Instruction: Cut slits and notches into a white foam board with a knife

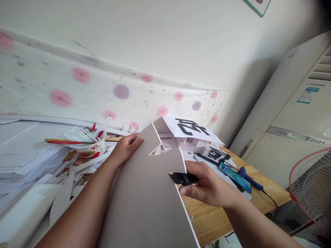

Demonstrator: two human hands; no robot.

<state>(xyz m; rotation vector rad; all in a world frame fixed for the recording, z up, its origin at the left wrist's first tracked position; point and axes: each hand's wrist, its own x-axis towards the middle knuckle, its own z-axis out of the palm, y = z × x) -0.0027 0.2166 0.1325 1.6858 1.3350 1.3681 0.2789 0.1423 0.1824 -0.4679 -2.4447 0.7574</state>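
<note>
A large sheet of pale grey-white foam board (144, 206) stands tilted in front of me, with a V-shaped notch cut into its top edge. My left hand (128, 148) is closed on the board's upper left edge, thumb on the near face. In my right hand (207, 182) is a black utility knife (184, 178), its blade against the board's right edge, below the notch. The blade's tip shows on the near face. Behind the board, a white sheet with bold black lettering (181, 127) leans over several offcuts.
On the left are stacked white boards (20, 151), loose strips, a white device with digits (31, 210) and a noodle cup (90, 151) full of sticks. A smartphone (234, 176) and blue glue gun (248, 178) lie right, near a red-rimmed fan (315, 182).
</note>
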